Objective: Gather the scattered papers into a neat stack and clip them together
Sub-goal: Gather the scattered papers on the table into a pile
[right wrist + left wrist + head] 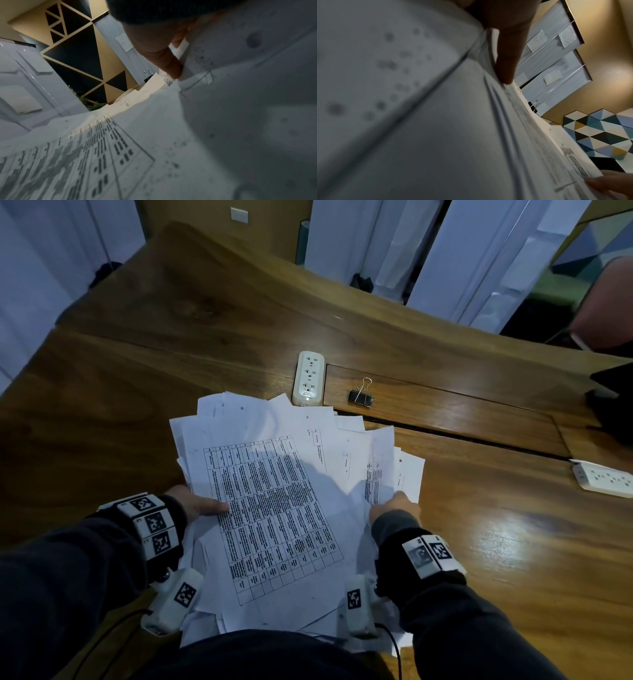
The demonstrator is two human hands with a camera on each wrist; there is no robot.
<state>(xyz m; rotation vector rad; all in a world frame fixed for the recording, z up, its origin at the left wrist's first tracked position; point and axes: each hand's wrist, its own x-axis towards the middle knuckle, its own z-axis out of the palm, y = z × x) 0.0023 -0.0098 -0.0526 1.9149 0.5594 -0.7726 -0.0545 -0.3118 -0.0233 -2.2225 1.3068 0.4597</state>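
A loose, uneven pile of papers [274, 501] was held between both hands above the near edge of the desk [171, 354], its sheets fanned out at differing angles. The top sheet carried a printed table. The left hand [195, 503] was set at the pile's left edge, its thumb laid flat across the top sheet; in the left wrist view a finger [506, 65] was seen pressed along the sheet edges, so the pile was grasped there. The right hand [394, 506] gripped the pile's right edge, and in the right wrist view its thumb [169, 65] was seen pinched onto the sheets. The fingers beneath the pile were hidden.

Beyond the papers, a black clip [360, 396] with its wire handles raised lay on the desk, apart from the pile. Just left of the clip, a white socket strip [308, 378] was touched by the far edge of the papers. A second socket [603, 479] lay well to the right of the papers.
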